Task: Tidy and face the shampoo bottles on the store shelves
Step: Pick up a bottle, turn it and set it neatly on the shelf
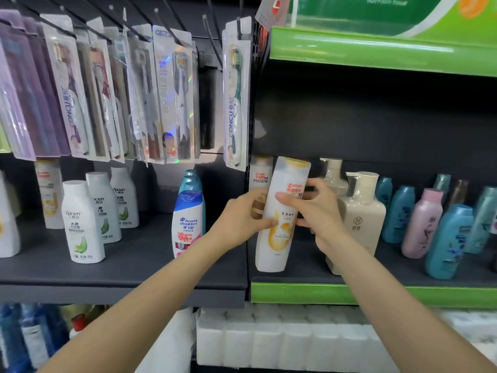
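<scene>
A tall white Pantene bottle (pixel 279 232) with a yellow cap and yellow label art leans to the right at the left end of the green-edged shelf (pixel 376 294). My left hand (pixel 242 219) grips its left side and my right hand (pixel 314 211) grips its right side, thumb across the front. A second Pantene bottle (pixel 260 176) stands behind it, partly hidden by my left hand. Beige pump bottles (pixel 363 208) stand just to the right, behind my right hand.
Teal and pink bottles (pixel 422 224) fill the shelf's right part. On the dark shelf (pixel 121 275) to the left stand a Head & Shoulders bottle (pixel 188 219) and white Rocien bottles (pixel 82 222). Packaged toothbrushes (pixel 172 95) hang above. Tissue rolls (pixel 269 337) sit below.
</scene>
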